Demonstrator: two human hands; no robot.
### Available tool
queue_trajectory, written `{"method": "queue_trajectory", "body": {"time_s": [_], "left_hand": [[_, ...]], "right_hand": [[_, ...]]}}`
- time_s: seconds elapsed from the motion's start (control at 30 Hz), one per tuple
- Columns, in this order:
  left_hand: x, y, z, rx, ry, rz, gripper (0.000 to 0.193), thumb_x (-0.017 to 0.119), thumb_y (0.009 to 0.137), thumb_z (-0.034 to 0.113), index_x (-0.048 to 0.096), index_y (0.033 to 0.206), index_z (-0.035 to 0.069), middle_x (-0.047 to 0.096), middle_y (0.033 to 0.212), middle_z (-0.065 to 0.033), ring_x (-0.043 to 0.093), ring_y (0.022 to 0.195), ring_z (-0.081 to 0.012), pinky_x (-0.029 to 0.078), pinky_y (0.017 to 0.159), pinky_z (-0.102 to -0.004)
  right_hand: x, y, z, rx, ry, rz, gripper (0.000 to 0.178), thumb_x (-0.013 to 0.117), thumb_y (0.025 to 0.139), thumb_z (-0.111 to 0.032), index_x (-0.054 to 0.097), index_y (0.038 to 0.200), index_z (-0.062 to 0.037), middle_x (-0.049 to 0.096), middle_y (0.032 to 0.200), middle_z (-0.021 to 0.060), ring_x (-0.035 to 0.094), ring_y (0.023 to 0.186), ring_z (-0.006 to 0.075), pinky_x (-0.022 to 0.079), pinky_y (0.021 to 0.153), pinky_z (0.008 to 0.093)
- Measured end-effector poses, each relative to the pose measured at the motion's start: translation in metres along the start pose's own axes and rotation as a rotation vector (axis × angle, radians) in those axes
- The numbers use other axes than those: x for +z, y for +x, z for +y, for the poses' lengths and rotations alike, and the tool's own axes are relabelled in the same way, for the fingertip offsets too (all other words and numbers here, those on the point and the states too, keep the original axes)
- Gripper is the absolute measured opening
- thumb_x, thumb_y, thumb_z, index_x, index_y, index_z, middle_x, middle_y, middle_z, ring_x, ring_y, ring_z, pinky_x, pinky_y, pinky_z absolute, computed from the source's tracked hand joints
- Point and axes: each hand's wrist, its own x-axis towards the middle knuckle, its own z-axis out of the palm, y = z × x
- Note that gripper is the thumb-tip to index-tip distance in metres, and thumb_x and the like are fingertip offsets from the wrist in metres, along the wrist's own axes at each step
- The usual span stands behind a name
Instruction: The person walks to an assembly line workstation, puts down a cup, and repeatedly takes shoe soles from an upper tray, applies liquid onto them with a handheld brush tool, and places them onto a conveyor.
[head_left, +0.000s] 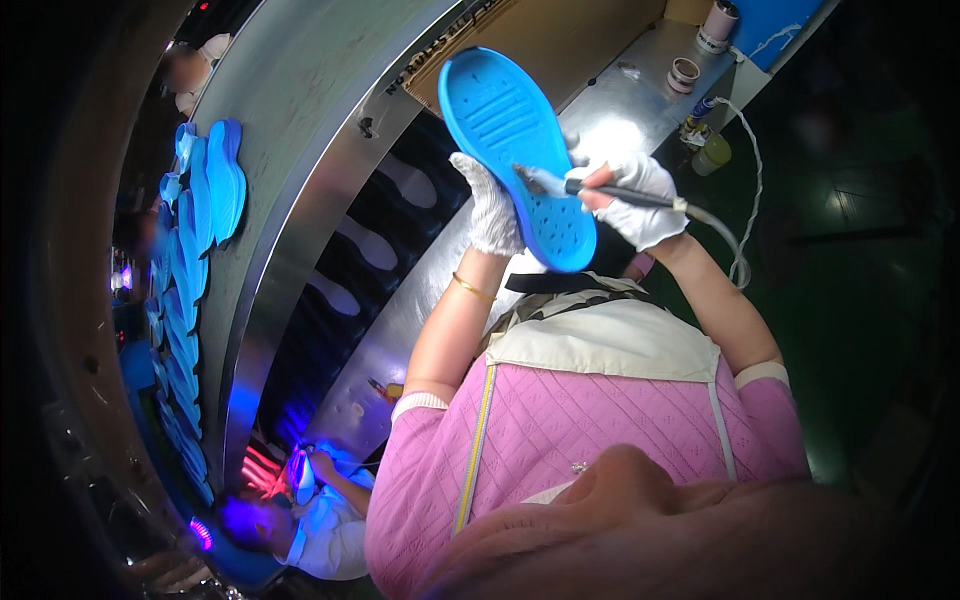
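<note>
A gloved left hand (490, 208) grips a blue sole (510, 115) at the counter (655, 105) while the right hand (640, 200) holds a brush (622, 193) to it.

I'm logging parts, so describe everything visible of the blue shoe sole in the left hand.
The blue shoe sole looks like foam or rubber, with a raised rim, crosswise bars in its far part and small holes toward its near end. It is held up at a slant by the metal bench, hollow face toward the camera. The gloved left hand grips its edges; the brush in the right hand meets its middle, apparently touching.
</note>
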Motion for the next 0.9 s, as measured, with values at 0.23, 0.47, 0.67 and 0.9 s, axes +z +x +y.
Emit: {"method": "queue_trajectory", "body": {"time_s": [0.23,0.47,0.67,0.9], "left_hand": [[0.016,0.012,0.024,0.253,-0.376,-0.271,0.107,0.044,0.053,0.086,0.038,0.127,0.009,0.052,0.116,-0.0174,0.057,0.095,-0.0333,0.044,0.091,-0.0465],[0.008,0.022,0.047,0.407,-0.478,-0.533,0.106,0.057,0.049,0.080,0.040,0.125,0.009,0.051,0.115,-0.0185,0.055,0.095,-0.0326,0.042,0.093,-0.0474],[0.004,0.025,0.056,0.398,-0.383,-0.643,0.113,0.059,0.046,0.080,0.036,0.132,0.010,0.047,0.121,-0.0204,0.053,0.101,-0.0350,0.038,0.097,-0.0495],[0.006,0.040,0.067,0.266,-0.010,-0.690,0.121,0.049,0.045,0.087,0.034,0.133,0.006,0.043,0.127,-0.0258,0.052,0.109,-0.0387,0.042,0.093,-0.0516]], "right_hand": [[0.007,0.010,-0.017,0.135,0.097,-0.013,0.009,0.065,0.077,0.002,0.060,0.084,-0.0012,0.066,0.086,0.0088,0.060,0.071,0.0094,0.050,0.063,0.0220],[0.012,0.008,-0.032,0.339,0.459,-0.126,0.015,0.067,0.074,0.002,0.061,0.089,0.0013,0.066,0.086,0.0084,0.060,0.069,0.0107,0.049,0.063,0.0230],[0.014,-0.001,-0.016,0.214,0.224,-0.139,0.009,0.066,0.074,0.000,0.059,0.081,-0.0008,0.065,0.084,0.0088,0.060,0.072,0.0129,0.048,0.064,0.0243],[-0.002,0.010,-0.020,-0.037,-0.100,-0.155,0.012,0.066,0.071,0.002,0.060,0.079,-0.0031,0.062,0.086,0.0092,0.059,0.075,0.0140,0.048,0.069,0.0259]]}}
